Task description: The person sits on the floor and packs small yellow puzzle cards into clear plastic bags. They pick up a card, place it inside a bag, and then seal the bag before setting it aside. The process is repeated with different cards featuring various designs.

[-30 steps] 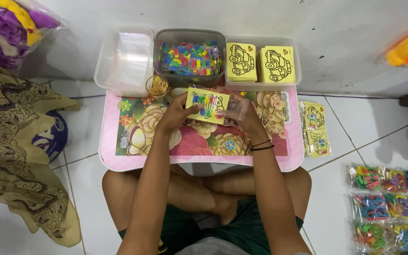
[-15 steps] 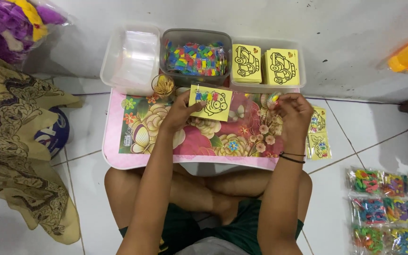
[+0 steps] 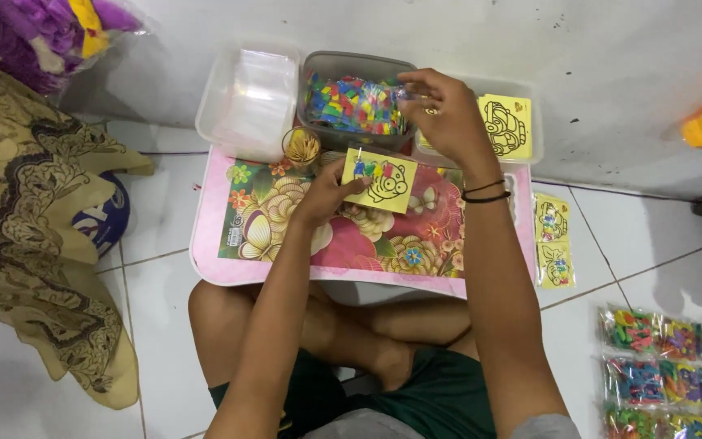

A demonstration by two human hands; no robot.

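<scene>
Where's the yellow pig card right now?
Head view, centre: the yellow pig card is held in the left hand above the floral tray, just in front of the grey bin of coloured pieces, left of the right hand's wrist.

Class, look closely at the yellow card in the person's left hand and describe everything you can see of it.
The yellow card is a small, flat square, apparently thin card, printed with a black outline cartoon animal and with small coloured pieces at its upper left. The left hand pinches its left edge and holds it slightly tilted above the pink floral tray, just in front of the grey tub of coloured packets.
</scene>
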